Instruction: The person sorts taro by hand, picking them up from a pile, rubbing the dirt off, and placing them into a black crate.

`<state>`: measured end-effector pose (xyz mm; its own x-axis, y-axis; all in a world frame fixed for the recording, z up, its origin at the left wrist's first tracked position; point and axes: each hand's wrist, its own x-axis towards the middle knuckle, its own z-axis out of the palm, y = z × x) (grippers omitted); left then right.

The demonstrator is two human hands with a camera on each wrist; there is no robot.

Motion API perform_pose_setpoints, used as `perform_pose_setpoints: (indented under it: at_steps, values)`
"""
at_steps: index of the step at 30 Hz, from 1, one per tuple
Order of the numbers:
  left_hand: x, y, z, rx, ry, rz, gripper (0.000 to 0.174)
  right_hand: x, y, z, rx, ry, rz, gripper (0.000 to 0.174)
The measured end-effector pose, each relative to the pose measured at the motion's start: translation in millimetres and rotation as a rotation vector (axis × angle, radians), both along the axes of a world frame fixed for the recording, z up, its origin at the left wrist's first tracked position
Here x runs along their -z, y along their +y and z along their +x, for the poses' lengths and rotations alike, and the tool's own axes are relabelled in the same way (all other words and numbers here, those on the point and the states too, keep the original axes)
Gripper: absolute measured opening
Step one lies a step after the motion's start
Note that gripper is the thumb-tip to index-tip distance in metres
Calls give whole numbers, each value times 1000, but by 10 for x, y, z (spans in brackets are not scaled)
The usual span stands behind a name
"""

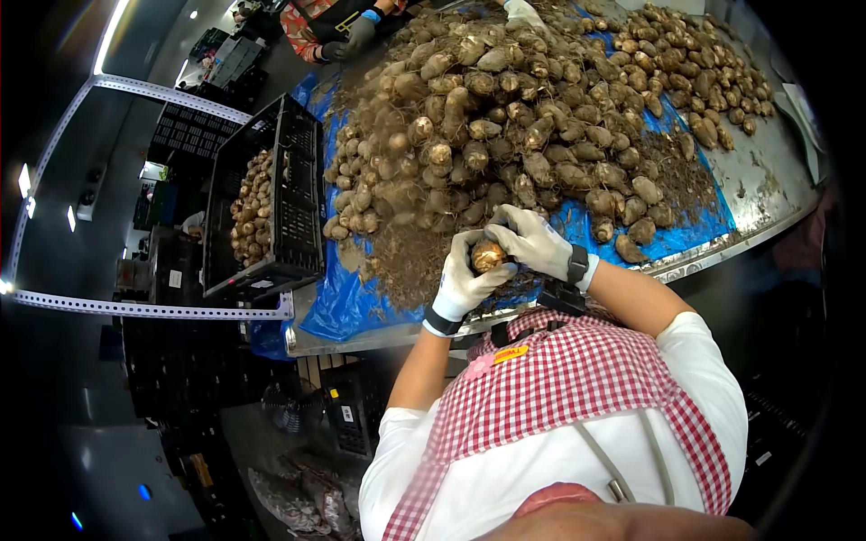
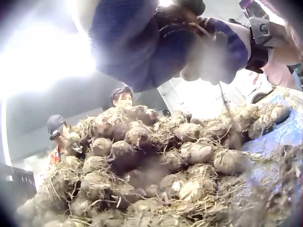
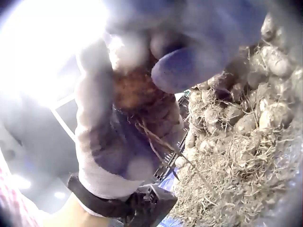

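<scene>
A round brown taro corm (image 1: 488, 257) with a pale patch sits in the gloved left hand (image 1: 465, 279), whose fingers and thumb curl around it. From the other side the gloved right hand (image 1: 534, 242) grips the corm's upper edge with bent fingers. Stringy roots (image 3: 158, 144) hang from the taro in the right wrist view, below the bluish fingertips (image 3: 173, 71) of the right glove. Just beyond both hands rises a big heap of hairy, soil-covered taro corms (image 1: 478, 117). In the left wrist view the gloves are blurred and dark at the top.
A blue plastic sheet (image 1: 338, 311) lies under the heap on a metal table (image 1: 767, 194). Loose roots and soil (image 1: 406, 275) gather near the front edge. A black crate (image 1: 298, 180) holding taros stands at left. Cleaner taros (image 1: 695, 63) lie back right. Other people (image 1: 311, 27) work across the table.
</scene>
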<state>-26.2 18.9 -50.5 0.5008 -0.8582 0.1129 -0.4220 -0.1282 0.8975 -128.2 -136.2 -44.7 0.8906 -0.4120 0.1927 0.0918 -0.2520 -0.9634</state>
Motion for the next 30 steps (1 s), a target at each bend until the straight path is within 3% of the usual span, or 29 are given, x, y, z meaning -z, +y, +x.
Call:
perform_pose_setpoints:
  at_steps: [4,7,9,11,12,14,17,18,21,22,23,24,27,29,30]
  values:
    - [64,50,31,69,93,-5,58,1,12,10,42,-45,-69,28]
    - [-88,41,-14,-8,384,48,61,-65,6,6,2,52,-16,28]
    - [-229,83,-35,145,551,78,59,32,-9,77,146,15,133,27]
    - [-290,60,-68,285,432,110,64,83,-140,85,214,52,272,25]
    - [-180,77,1,267,520,133,72,-56,-198,0,138,62,208,25]
    - [4,89,93,139,716,-58,71,-142,-195,-102,43,19,149,23]
    - [23,30,87,99,867,-156,68,186,-299,-8,170,-293,-351,22]
    - [26,21,93,87,896,-160,69,194,-303,-74,138,-180,-367,20]
    - [-21,-6,60,50,889,-121,66,126,-282,-158,-100,94,-44,20]
    - [49,-10,77,81,799,-113,65,352,-238,-86,-63,-159,-217,27]
    - [126,-34,111,112,709,-108,63,237,-114,-149,-59,94,-168,36]
    - [181,-55,134,145,617,-105,62,301,-44,-120,-33,-63,-241,35]
    - [105,-54,72,51,779,-73,61,69,-78,-170,-198,10,-35,28]
    - [35,-22,25,98,935,-187,65,16,-79,-216,-234,64,54,25]
    - [114,32,63,151,1050,-250,68,178,-107,-134,-122,48,-34,21]
